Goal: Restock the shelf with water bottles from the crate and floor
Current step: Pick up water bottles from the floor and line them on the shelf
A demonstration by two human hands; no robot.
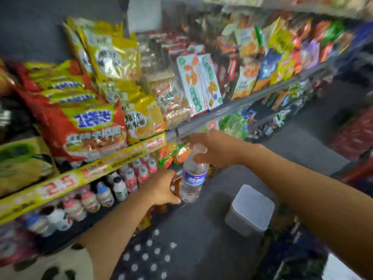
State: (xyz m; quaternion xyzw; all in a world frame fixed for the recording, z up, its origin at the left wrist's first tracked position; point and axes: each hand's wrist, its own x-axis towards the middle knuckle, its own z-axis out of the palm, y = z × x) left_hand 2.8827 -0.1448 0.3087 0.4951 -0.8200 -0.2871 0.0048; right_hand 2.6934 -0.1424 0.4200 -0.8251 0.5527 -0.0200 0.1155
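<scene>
One water bottle [193,174] is in play, clear with a blue label and a pale cap, hanging upright in the air just in front of the lower shelf [84,219]; two hands are in view. The right hand [214,151] grips the bottle at its neck and shoulder, fingers curled round it from the aisle side, the cap showing above the fingers; the left hand [161,188] is lower, its fingers bent round something orange-brown at the shelf edge, beside the bottle's base, though blur hides whether it touches the bottle; what the orange-brown thing is cannot be told. On the lower shelf stand small white and pink drink bottles [121,184], roughly a dozen visible in rows, too blurred for an exact count. Above them runs a yellow price strip [80,174] showing "2.5" at least twice; on the shelf over it lie red noodle packs [80,122] and yellow noodle packs [113,55], several of each. Two white-and-green cartons [199,81] stand further along. One grey square bin [250,211] sits on the dark floor [201,229] below the right forearm.
</scene>
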